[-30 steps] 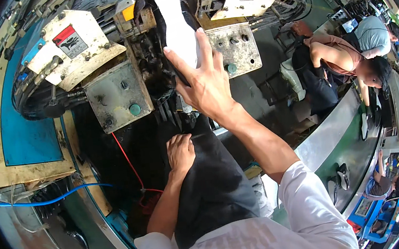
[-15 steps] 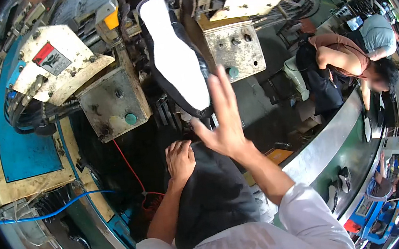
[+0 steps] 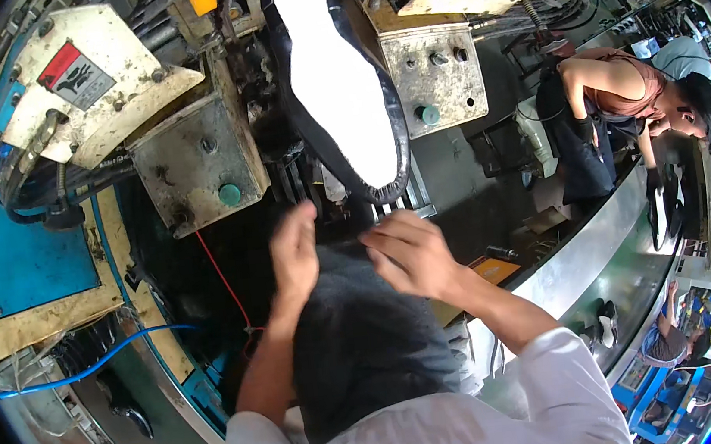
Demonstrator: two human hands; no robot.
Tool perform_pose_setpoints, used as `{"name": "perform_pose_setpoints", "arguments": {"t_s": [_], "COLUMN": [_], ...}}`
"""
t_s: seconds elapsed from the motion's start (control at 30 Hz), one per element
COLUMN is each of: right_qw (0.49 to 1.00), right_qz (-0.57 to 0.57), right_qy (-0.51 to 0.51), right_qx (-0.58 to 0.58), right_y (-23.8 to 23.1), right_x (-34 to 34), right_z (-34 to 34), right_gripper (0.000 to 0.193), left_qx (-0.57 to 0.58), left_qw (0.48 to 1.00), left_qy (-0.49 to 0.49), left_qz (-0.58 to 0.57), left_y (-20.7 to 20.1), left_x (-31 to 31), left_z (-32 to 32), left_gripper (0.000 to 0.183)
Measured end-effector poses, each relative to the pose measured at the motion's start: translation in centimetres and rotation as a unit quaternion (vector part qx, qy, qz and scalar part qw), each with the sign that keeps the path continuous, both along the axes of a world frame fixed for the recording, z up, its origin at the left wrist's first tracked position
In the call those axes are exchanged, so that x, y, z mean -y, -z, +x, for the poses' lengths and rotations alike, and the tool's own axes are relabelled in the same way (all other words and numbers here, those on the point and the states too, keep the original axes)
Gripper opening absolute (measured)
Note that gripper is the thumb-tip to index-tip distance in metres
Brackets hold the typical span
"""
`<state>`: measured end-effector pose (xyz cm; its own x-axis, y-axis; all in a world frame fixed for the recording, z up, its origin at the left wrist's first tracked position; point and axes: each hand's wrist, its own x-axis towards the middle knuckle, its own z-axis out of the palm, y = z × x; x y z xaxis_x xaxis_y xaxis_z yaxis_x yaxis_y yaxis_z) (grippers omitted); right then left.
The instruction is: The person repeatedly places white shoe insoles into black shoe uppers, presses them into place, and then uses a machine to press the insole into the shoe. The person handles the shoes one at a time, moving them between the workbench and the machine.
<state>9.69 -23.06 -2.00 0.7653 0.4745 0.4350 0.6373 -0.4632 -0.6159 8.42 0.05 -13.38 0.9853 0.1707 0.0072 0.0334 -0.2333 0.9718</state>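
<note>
head view: a black shoe (image 3: 343, 106), white underside up, sits between 2 control boxes (image 3: 194, 165). on its near side, the left hand (image 3: 294, 250) is empty, apart from it; the right hand (image 3: 415, 255), empty, fingers bent, is just beside its tip.

Left hand (image 3: 296, 254) held upright and a little blurred, its fingers (image 3: 296, 218) pointing upward, right hand (image 3: 416, 259) apart from it, fingers half bent toward the left, both forearms (image 3: 507, 306) bare and slanting inward

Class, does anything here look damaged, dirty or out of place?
Grime stands out: the left control box and right control box, either side of the shoe, have dark blotches on their pale faces.
</note>
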Motion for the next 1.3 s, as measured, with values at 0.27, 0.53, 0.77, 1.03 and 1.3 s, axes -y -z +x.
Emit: {"name": "perform_pose_setpoints", "arguments": {"t_s": [0.27,0.53,0.77,1.03,1.3], "right_qw": [0.956,0.955,0.948,0.943,0.926], "right_qz": [-0.162,-0.153,-0.163,-0.180,-0.189], "right_qy": [0.141,0.150,0.159,0.154,0.167], "right_qx": [0.200,0.203,0.225,0.233,0.280], "right_y": [-10.2,-9.5,-9.2,-9.3,-11.2], "right_x": [-6.0,-6.2,-5.3,-5.9,-8.7], "right_z": [7.9,7.8,7.9,9.0,18.8], "right_gripper": [0.069,0.071,0.078,0.076,0.060], "left_qx": [-0.024,-0.093,-0.104,-0.118,0.043], "left_qw": [0.868,0.963,0.913,0.940,0.963], "left_qy": [0.122,0.027,0.132,-0.106,0.008], "left_qz": [-0.482,-0.250,-0.372,-0.302,0.265], "left_y": [-20.2,-21.6,-21.9,-3.7,1.6], "left_x": [0.5,2.1,2.3,-1.9,0.5], "left_z": [18.2,21.8,16.1,2.1,-5.0], "left_gripper": [0.054,0.054,0.044,0.036,0.035]}}
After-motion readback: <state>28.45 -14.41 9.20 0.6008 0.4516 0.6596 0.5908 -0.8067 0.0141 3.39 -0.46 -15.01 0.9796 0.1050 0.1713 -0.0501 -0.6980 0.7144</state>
